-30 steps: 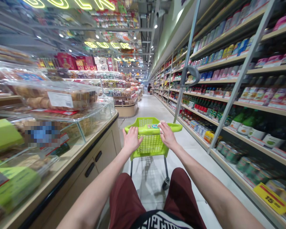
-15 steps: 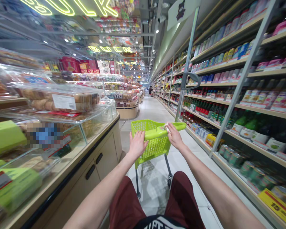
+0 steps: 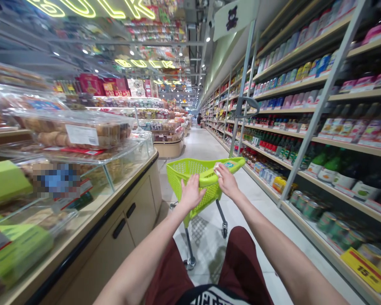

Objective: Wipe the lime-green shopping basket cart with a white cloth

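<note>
Since the green plastic shopping cart runs on wheels, L hand prob. grips the handle near its L end to steady it: fingers close together over the bar, thumb apart on the near side; underside hidden, so can't tell how firm. R hand sits farther along, fingers pinching a crumpled white wad, poss. tissue, against the bar; soft-looking, it'd prob. drop w/o that pressure. Printed label shows on the bar just past R hand.

Cart stands on the pale floor in front of the person, askew: handle's L end nearer, R end farther off. Near wheel is close to L knee, so legs could block a pull-back, I'd judge.

Around: counter w/ clear boxes of baked goods hems L side; shelving of bottles & cans hems R, w/ yellow price tag low down, prob. set there for visibility. Metal post w/ looped hook rises beyond handle's R end; foot hidden, gap unclear. Farther on, rounded display narrows the aisle; distant person too small to make out.
</note>
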Motion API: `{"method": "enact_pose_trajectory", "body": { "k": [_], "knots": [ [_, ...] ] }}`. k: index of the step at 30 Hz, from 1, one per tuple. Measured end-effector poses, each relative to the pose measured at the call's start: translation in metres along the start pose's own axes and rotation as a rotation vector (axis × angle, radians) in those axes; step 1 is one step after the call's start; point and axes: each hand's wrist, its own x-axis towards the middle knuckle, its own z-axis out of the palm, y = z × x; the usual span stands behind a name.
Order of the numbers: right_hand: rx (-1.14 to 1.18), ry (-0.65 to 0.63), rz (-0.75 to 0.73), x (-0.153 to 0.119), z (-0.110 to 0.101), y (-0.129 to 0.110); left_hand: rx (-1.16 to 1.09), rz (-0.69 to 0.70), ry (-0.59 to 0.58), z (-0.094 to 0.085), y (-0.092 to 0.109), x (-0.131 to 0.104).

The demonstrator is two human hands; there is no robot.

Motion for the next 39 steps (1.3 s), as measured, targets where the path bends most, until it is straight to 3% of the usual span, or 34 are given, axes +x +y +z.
{"method": "enact_pose_trajectory", "body": {
  "k": [3, 6, 12, 19, 22, 24, 27, 29, 33, 39],
  "knots": [
    [0.063, -0.061, -0.073, -0.005, -0.002, -0.018, -0.005, -0.014, -0.008, 0.002, 0.013, -0.001],
    [0.086, -0.083, -0.075, -0.011, -0.008, -0.018, 0.0, 0.0, -0.016, -0.001, 0.022, -0.003],
    [0.041, 0.001, 0.089, -0.016, -0.02, 0.027, -0.001, 0.015, -0.051, 0.002, 0.021, -0.001],
    [0.062, -0.065, 0.222, 0.0, -0.033, 0.059, 0.014, -0.014, -0.182, 0.013, 0.033, 0.011],
    [0.031, -0.11, 0.225, 0.0, -0.04, 0.05, 0.059, 0.004, -0.209, 0.016, 0.044, 0.014],
    [0.017, -0.139, 0.149, -0.004, -0.041, 0.033, 0.088, 0.032, -0.214, 0.019, 0.047, 0.017],
    [-0.021, -0.142, 0.015, -0.014, -0.037, 0.007, 0.1, 0.034, -0.213, 0.026, 0.042, 0.022],
    [-0.075, -0.09, 0.016, -0.019, -0.034, -0.001, 0.096, 0.012, -0.219, 0.031, 0.037, 0.026],
    [-0.132, -0.027, 0.084, -0.02, -0.034, 0.01, 0.062, 0.013, -0.238, 0.038, 0.032, 0.031],
    [-0.157, -0.017, 0.101, -0.02, -0.039, 0.031, 0.028, -0.031, -0.262, 0.039, 0.052, 0.032]
  ]
}}
